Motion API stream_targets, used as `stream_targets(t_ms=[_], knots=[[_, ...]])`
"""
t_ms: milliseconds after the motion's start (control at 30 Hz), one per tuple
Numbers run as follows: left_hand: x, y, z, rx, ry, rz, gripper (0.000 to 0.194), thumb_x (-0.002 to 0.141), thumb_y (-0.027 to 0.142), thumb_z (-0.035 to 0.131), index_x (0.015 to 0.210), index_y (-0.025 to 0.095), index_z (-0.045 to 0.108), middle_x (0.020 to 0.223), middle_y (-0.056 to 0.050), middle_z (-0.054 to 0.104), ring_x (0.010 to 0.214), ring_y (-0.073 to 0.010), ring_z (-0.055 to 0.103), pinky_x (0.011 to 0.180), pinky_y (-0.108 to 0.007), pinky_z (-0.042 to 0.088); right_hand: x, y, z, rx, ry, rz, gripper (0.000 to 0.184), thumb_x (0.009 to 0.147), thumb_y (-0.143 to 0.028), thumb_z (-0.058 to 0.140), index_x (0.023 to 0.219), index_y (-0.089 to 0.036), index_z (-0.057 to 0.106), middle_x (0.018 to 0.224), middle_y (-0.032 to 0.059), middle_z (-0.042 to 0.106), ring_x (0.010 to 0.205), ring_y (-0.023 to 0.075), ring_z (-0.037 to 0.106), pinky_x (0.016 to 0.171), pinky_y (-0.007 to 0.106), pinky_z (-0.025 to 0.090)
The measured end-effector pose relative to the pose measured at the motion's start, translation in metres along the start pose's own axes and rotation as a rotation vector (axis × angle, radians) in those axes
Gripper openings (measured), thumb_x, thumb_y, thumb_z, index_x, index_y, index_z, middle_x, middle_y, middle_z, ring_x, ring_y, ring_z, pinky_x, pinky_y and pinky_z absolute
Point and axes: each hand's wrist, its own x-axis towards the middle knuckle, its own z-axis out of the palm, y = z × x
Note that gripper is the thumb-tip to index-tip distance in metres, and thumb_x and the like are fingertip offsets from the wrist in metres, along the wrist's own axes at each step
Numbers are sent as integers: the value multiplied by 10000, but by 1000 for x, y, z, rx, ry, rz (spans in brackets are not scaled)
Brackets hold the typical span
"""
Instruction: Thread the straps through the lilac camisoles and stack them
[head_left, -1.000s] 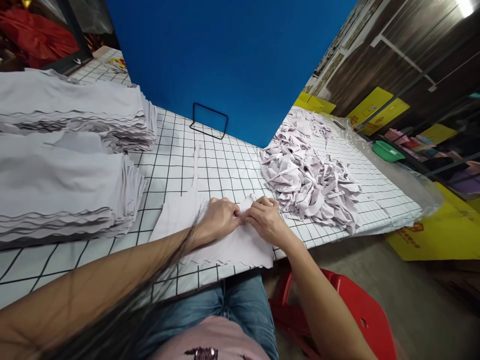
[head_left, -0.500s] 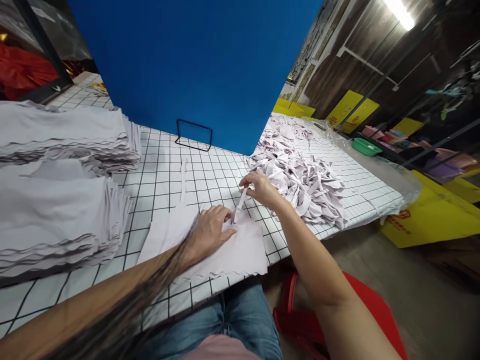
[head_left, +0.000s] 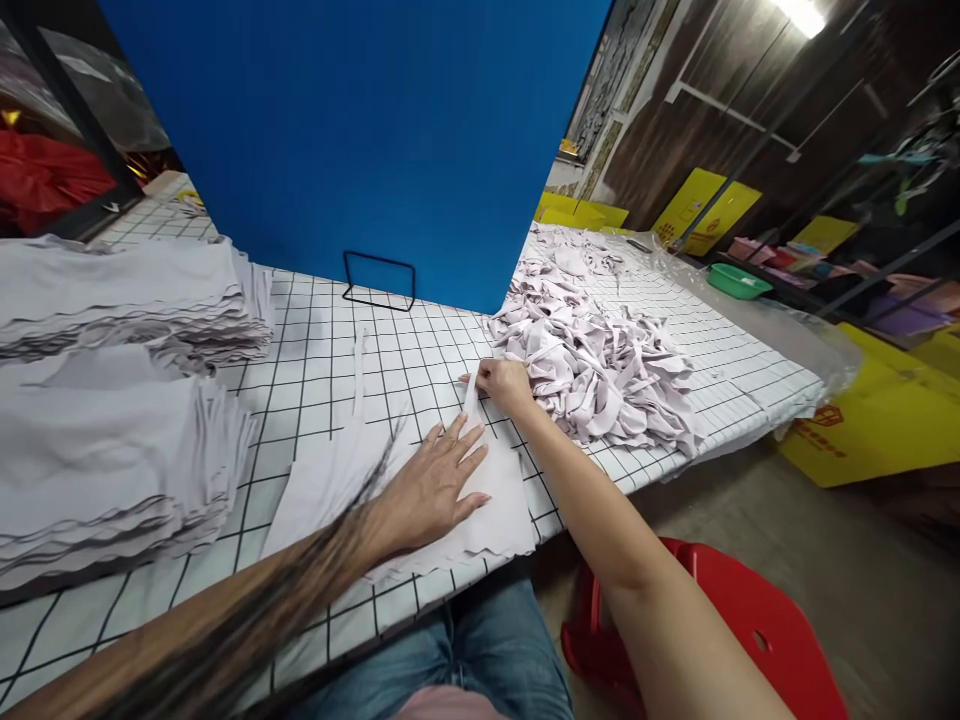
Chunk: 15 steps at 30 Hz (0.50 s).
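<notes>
A pale lilac-white fabric piece (head_left: 495,510) lies flat near the table's front edge. My left hand (head_left: 435,485) rests on it, palm down with the fingers spread. Just beyond, my right hand (head_left: 504,385) pinches the end of a narrow fabric strap (head_left: 470,400), which runs back toward the left fingertips. Another thin strap (head_left: 358,375) stretches away from the fabric on its left side, lying on the table. Beside my right hand is a heap of loose fabric strips (head_left: 600,375). Dark strands of hair cross in front of my left forearm.
Stacks of folded fabric pieces (head_left: 97,450) stand at the left. A large blue board (head_left: 360,140) with a black wire stand (head_left: 379,282) rises at the back of the grid-patterned table (head_left: 307,350). A red stool (head_left: 757,630) is below right, near yellow boxes (head_left: 885,410).
My hands, earlier close together on the fabric, have parted. The right one drew the strap up and away. The left flattened and spread its fingers. The view turned somewhat to the right.
</notes>
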Motion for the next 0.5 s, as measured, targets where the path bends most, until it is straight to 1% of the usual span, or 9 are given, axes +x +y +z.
stream_targets(t_ms=[100,167,233,300,333,367,400,433,500], knots=[[1,-1,-1,-19,-37,2,660,980,586,285,1512,200,337,1613,-73,232,1515,-287,69,1212,-516,89,1,0,2,-13,-28,13,278,811,-383,678,640,-174,610,611,41,621,640,162,543,651,278,363],[2,-3,0,-47,-64,4,683,976,603,269,1529,204,295,1618,-73,216,1514,-276,85,1210,-504,94,1,2,-4,14,-84,8,231,798,-355,694,673,-173,626,636,34,643,641,156,566,634,264,387],[2,-5,1,-79,-72,14,697,970,621,263,1534,211,281,1626,-68,186,1517,-273,62,1208,-503,90,-4,5,-16,58,-159,-9,166,773,-318,724,777,-167,654,692,28,674,655,150,598,625,247,422],[2,-7,2,-114,-71,30,710,963,635,260,1535,216,274,1631,-65,164,1519,-272,34,1207,-509,75,-18,4,-28,88,-173,-43,250,775,-301,727,966,-157,654,814,48,706,735,166,638,673,260,472],[2,-7,2,-133,-71,37,717,960,642,260,1537,216,268,1631,-66,161,1519,-274,27,1207,-514,69,-30,3,-32,98,-119,-73,326,801,-311,705,1076,-154,629,910,72,711,820,187,651,733,290,494],[2,-7,2,-152,-69,43,724,957,648,261,1537,216,264,1631,-67,165,1518,-278,24,1207,-521,67,-44,0,-34,75,-18,-127,366,847,-341,657,1159,-160,601,1036,101,693,939,215,642,816,335,499],[3,-7,1,-170,-64,46,726,955,649,265,1536,213,265,1629,-72,176,1518,-283,28,1205,-529,70,-61,-3,-34,36,98,-194,382,894,-364,594,1217,-160,571,1128,127,661,1045,244,609,899,389,480],[4,-7,1,-185,-56,44,719,957,641,273,1530,206,276,1625,-81,193,1517,-288,40,1204,-536,81,-79,-6,-32,19,152,-260,413,939,-373,525,1297,-167,522,1228,145,615,1158,259,557,976,424,445],[5,-5,-1,-206,-31,36,664,971,590,310,1496,184,340,1602,-107,263,1510,-291,99,1204,-526,124,-115,-11,-23,-36,119,-331,454,982,-394,437,1400,-220,440,1373,140,519,1271,274,471,1037,467,399]])
